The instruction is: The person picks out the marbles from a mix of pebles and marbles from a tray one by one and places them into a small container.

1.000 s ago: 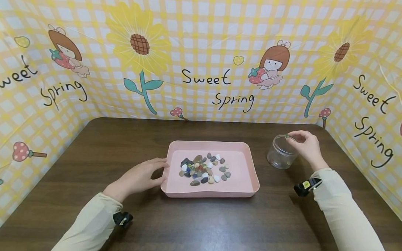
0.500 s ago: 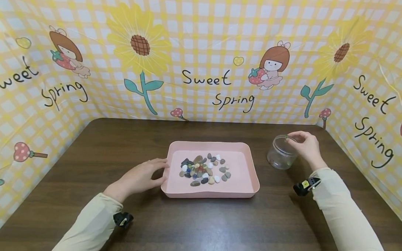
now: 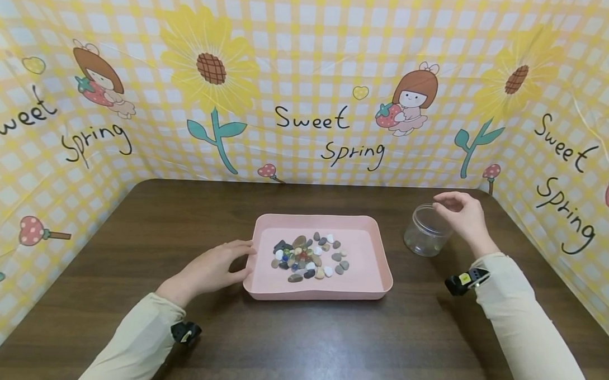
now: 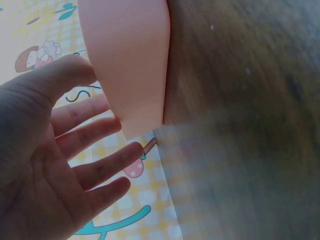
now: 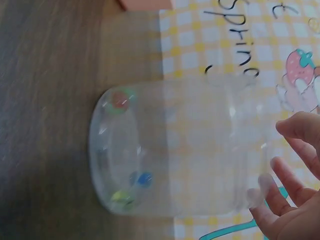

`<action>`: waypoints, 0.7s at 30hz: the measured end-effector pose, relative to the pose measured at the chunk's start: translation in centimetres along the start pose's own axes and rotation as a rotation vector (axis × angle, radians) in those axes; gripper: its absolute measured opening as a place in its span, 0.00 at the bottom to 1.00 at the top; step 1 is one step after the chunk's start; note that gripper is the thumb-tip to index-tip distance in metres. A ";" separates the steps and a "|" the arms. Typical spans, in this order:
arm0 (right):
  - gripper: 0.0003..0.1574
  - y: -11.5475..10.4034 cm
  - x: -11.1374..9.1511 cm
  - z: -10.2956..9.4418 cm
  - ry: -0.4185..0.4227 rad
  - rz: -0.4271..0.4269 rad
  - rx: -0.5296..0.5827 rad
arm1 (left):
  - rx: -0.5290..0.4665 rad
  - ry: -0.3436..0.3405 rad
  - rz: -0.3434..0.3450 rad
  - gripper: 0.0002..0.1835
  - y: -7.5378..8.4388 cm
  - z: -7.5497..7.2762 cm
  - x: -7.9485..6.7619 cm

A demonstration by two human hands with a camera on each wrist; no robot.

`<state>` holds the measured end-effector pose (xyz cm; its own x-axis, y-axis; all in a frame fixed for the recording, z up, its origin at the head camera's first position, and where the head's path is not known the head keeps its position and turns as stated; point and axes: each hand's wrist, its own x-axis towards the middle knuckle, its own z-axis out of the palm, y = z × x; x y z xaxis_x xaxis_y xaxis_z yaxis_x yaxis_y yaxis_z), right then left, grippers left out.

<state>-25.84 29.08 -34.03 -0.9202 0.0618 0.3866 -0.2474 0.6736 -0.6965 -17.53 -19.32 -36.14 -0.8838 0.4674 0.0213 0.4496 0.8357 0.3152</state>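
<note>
Yellow cloth (image 3: 309, 56) reads "Sweet Spring" behind the left hand (image 3: 208, 266), spread against the tray (image 3: 366, 265), and the right hand (image 3: 467, 221), fingers parted by the jar (image 3: 425, 239).

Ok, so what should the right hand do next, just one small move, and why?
Probably move the right hand over to the pink tray for another marble. Its fingers show nothing between them at the mouth of the jar, which holds a few marbles, and more lie among the pebbles in the tray.
</note>
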 end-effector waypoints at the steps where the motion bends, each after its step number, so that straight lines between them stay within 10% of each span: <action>1: 0.16 -0.2 0.0 0.1 0.004 -0.013 0.010 | 0.000 0.000 0.000 0.22 0.0 0.0 0.0; 21: 0.17 -7.2 -0.4 2.7 -0.191 -0.130 0.120 | -0.004 -0.007 -0.018 0.22 -0.1 0.0 0.0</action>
<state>-24.49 22.21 -30.81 -0.9160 -0.1678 0.3643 -0.3912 0.5739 -0.7194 -17.57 -19.40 -36.21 -0.8906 0.4546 0.0092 0.4334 0.8426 0.3197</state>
